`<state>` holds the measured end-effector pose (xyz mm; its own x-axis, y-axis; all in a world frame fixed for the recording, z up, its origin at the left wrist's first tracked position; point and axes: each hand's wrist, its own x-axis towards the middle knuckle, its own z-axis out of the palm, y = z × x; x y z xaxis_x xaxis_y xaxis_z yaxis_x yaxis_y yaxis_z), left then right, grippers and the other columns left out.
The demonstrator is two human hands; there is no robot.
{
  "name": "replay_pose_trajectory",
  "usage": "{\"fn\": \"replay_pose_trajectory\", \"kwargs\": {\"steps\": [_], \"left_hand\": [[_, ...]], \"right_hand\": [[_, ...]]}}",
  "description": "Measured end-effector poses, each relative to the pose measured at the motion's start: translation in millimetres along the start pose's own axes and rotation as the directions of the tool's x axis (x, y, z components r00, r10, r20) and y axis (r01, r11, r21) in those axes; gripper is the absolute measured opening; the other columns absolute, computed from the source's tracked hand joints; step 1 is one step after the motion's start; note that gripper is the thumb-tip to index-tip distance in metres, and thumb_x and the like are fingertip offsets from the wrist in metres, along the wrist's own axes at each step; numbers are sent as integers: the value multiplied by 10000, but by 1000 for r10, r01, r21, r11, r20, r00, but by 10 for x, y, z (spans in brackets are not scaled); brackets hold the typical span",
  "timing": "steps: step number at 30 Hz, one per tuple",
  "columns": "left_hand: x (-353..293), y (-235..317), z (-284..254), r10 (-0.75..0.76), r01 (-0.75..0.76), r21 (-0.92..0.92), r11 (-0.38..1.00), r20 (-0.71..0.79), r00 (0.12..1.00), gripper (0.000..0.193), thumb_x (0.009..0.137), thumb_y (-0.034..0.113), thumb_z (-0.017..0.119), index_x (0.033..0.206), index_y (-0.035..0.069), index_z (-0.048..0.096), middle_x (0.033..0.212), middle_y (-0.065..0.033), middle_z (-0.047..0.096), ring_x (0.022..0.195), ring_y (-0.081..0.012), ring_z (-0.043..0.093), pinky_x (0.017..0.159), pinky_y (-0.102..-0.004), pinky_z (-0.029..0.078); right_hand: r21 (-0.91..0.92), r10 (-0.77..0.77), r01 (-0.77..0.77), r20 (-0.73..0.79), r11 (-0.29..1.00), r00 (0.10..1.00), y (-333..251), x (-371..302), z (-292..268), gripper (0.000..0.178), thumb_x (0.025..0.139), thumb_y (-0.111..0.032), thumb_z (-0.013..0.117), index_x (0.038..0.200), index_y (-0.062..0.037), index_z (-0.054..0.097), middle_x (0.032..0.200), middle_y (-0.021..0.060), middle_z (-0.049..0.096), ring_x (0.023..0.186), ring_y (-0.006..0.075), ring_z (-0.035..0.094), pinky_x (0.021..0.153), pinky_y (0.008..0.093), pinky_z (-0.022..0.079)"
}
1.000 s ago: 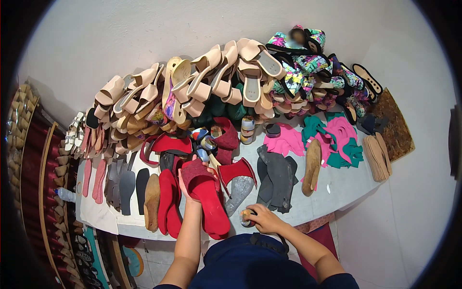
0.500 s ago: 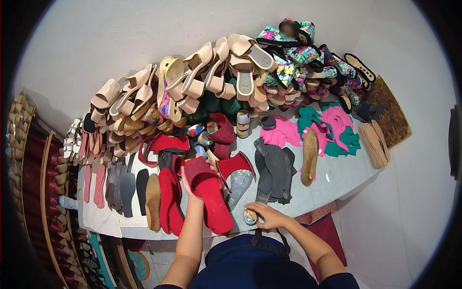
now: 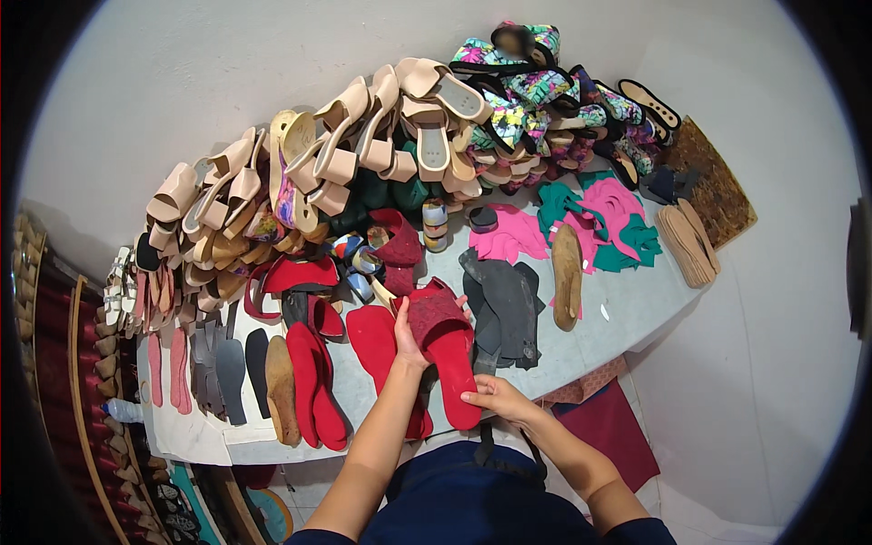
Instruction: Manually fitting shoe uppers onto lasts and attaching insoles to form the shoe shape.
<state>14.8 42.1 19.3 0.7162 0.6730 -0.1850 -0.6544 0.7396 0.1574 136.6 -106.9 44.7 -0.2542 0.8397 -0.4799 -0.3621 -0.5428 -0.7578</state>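
Note:
A red slide sandal (image 3: 451,363) with a darker textured strap (image 3: 438,309) is held up over the table's front edge. My left hand (image 3: 411,336) wraps around the strap end, its fingertips showing on the far side. At the heel end, my right hand (image 3: 498,398) is closed on the sole's edge, thumb on top; what lies under the heel is hidden. Beside and partly beneath the sandal lies another red sole (image 3: 371,336). Farther left are red padded soles (image 3: 313,386) and a brown wooden shoe last (image 3: 282,386).
Beige heeled sandals (image 3: 341,118) and colourful patterned sandals (image 3: 536,91) are piled along the wall. Dark grey pieces (image 3: 500,309), another wooden last (image 3: 567,277), pink cutouts (image 3: 509,234) and stacked tan soles (image 3: 686,243) lie to the right. Patterned heel blocks (image 3: 435,225) stand behind.
The red sandal has moved right with my left hand. My right hand has gone from a patterned heel block to the sandal's heel end; that block no longer shows. The view has shifted.

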Motion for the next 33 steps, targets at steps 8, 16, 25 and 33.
{"fn": "replay_pose_trajectory", "kwargs": {"steps": [8,16,25,33], "left_hand": [[116,160,-357,153,7,520,854,-265,952,457,907,416,316,1146,48,443,1123,-93,523,998,-224,523,900,-371,397],[171,322,91,163,77,641,763,-307,938,295,889,290,441,1125,114,453,1030,-22,555,888,-134,541,749,-310,437],[-181,186,-118,293,-39,623,781,-310,905,254,854,94,479,1087,-3,462,993,-86,567,903,-175,553,811,-304,441],[-418,160,59,387,-81,671,737,-320,865,419,852,78,480,1219,-18,301,1113,-117,496,1016,-198,496,880,-309,391]], "right_hand": [[-66,13,-21,-128,998,992,29,62,-219,320,804,-116,591,1053,36,460,886,104,611,817,138,587,748,252,453],[-250,-80,39,-156,967,984,-281,160,-358,366,802,-153,598,1078,56,480,872,111,622,790,129,594,714,241,465],[-330,7,-35,-85,943,996,102,177,-246,326,799,-195,609,1017,35,533,841,49,600,755,86,547,699,224,431],[-581,4,-34,-53,813,999,-8,87,-256,331,795,-221,614,1037,-7,543,876,25,578,765,62,513,682,215,417]]}}
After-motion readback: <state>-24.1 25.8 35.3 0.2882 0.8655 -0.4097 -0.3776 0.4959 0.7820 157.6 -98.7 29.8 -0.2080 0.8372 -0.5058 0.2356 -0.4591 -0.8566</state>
